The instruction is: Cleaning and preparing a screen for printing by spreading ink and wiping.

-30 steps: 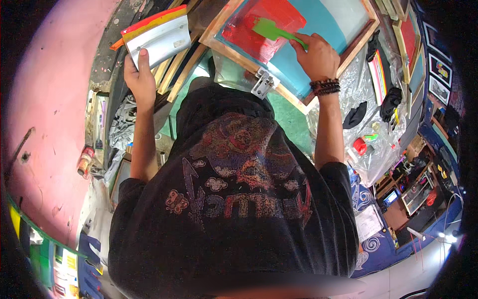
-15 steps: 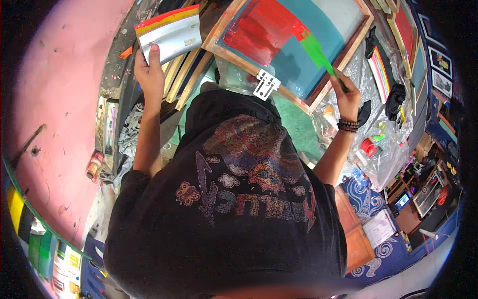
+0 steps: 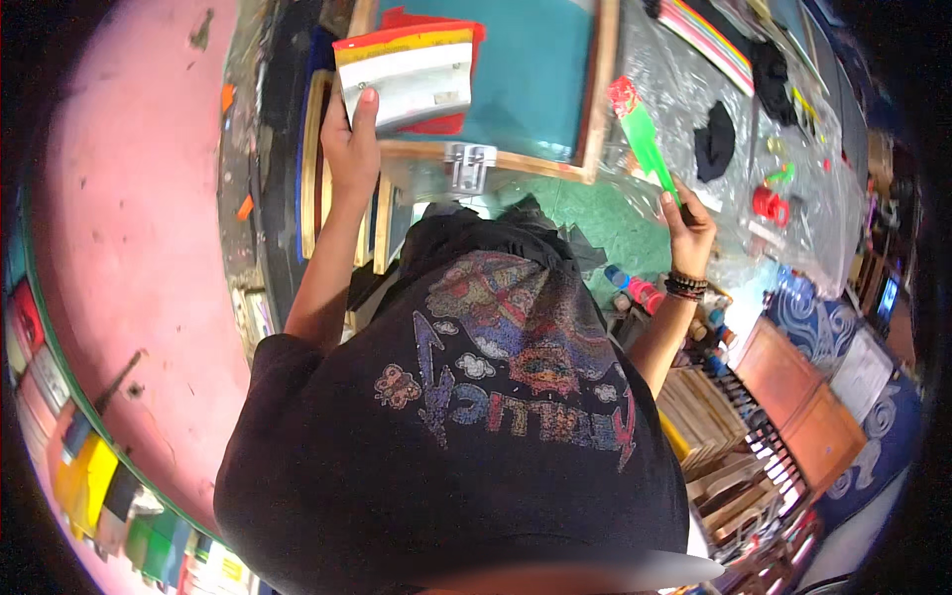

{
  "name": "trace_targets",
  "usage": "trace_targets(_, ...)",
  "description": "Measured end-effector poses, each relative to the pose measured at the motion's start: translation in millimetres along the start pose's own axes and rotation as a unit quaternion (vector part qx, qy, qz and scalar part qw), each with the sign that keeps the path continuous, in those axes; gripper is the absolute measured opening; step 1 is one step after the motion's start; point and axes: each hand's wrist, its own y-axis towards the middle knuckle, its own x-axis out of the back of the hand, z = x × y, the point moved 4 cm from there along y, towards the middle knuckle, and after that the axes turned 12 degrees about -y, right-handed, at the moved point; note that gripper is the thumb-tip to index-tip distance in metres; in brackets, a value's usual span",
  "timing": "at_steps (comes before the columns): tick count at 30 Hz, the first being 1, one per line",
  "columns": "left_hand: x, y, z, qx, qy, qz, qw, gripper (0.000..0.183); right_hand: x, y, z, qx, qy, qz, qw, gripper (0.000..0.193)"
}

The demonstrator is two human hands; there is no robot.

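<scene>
My left hand [image 3: 355,154] is closed round a screen-printing squeegee [image 3: 415,84], its thumb on the silver metal holder. The squeegee's yellow blade points away from me and has red ink along its edge. It hangs over the left part of a wood-framed printing screen [image 3: 593,94] with teal mesh. Red ink on the mesh shows around the squeegee, which hides the rest of that patch. In my right hand [image 3: 691,226] is a green spatula [image 3: 645,144] with red ink on its tip. The spatula is right of the screen, above clear plastic sheeting.
A metal hinge clamp [image 3: 469,167] sits on the screen's near edge. Clear plastic [image 3: 734,129] covers the right side, bearing a black cloth [image 3: 714,144], a red object [image 3: 770,205] and a striped strip [image 3: 706,42]. Wooden frames [image 3: 315,178] stand at the left beside a pink surface [image 3: 149,248].
The spatula has left its place over the screen and is now right of it. The squeegee now overlaps the screen's left part. The whole view has turned, shifting the screen leftward and up.
</scene>
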Motion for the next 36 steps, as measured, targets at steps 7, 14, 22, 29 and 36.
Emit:
trace_targets(7, -135.2, -56.6, -5.4, 0.027, -0.009, 0.141, 0.99, 0.03, 73.7, -50.6, -45.9, 0.022, 0.011, -0.122, 0.992, 0.031)
trace_targets(14, -301.9, -169.3, 1.6, 0.049, -0.039, 0.269, 0.961, 0.031, 194.5, -112.3, -87.5, 0.049, -0.154, -0.241, 0.957, 0.032)
trace_targets(22, -465.2, -297.3, 9.4, 0.049, -0.033, 0.405, 0.913, 0.029, 322.9, -185.4, -191.4, -0.039, -0.184, -0.304, 0.934, 0.032)
trace_targets(29, -555.1, -351.2, 20.2, 0.077, -0.017, 0.497, 0.864, 0.031, 379.3, -225.2, -231.9, -0.072, -0.183, -0.339, 0.92, 0.031)
trace_targets(36, -635.1, -386.4, 23.3, 0.032, 0.049, 0.567, 0.822, 0.03, 405.0, -212.8, -249.8, -0.097, -0.177, -0.372, 0.906, 0.031)
